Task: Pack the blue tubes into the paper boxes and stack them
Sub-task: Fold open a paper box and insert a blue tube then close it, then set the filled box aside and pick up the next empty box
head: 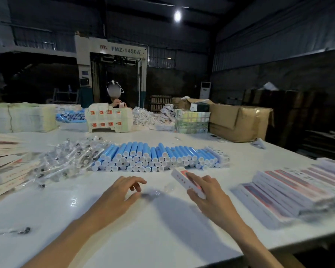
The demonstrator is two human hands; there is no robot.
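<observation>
The right grip (207,192) is grasping a paper box (179,176), probably keeping it ready for filling. The left grip (122,190), released, is hovering beside a clear packet (151,193). The blue tubes (153,157) are lying piled in the middle of the table (162,238).

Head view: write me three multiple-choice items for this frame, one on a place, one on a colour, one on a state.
1. Where does the pile of tubes lie?
A. in the middle of the table
B. on the floor
C. inside a carton

2. What colour are the tube bodies?
A. red
B. green
C. blue

3. What is the right hand doing?
A. lying flat and empty
B. holding a paper box
C. gripping a tube

Answers: 1 A, the pile rests on the white tabletop. 2 C, the bodies are blue with white ends. 3 B, its fingers curl round the box.
</observation>
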